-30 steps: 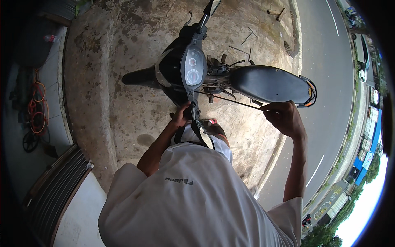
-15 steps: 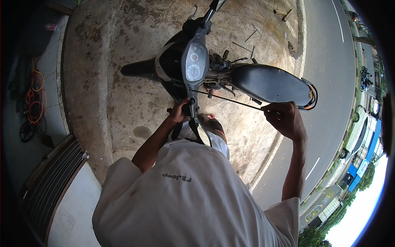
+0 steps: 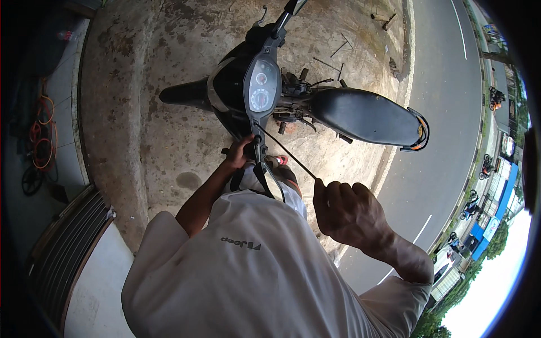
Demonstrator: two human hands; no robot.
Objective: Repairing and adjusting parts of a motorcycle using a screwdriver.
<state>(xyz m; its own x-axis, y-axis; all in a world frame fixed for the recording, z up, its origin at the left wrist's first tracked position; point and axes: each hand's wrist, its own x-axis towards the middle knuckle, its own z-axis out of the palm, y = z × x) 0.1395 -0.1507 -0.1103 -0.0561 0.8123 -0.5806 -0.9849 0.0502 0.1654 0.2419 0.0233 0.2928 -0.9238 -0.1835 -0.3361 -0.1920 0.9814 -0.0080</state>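
Note:
A black motorcycle [image 3: 228, 84] stands crosswise before me, its dial cluster [image 3: 262, 84] facing up. My left hand [image 3: 239, 154] is closed around the near handlebar [image 3: 258, 147], beside the mirror [image 3: 271, 181]. My right hand [image 3: 352, 217] makes a fist around one end of a long, thin, dark rod-shaped tool [image 3: 287, 151]. The tool's handle is hidden inside the fist. Its far tip meets the handlebar cover [image 3: 256, 119] just below the dials. The shaft slants down to the right from there.
T-shaped tools [image 3: 340, 46] lie on the stained concrete [image 3: 186, 129] beyond the black seat [image 3: 366, 115]. A road [image 3: 439, 84] with motorbikes runs along the right. Orange hose [image 3: 42, 152] hangs at the left, near a dark slatted shutter [image 3: 70, 253].
My right hand has swung down and closer to me, turning knuckles up. The tool's shaft now slants more steeply, its tip still at the handlebar cover. My left hand stays on the handlebar.

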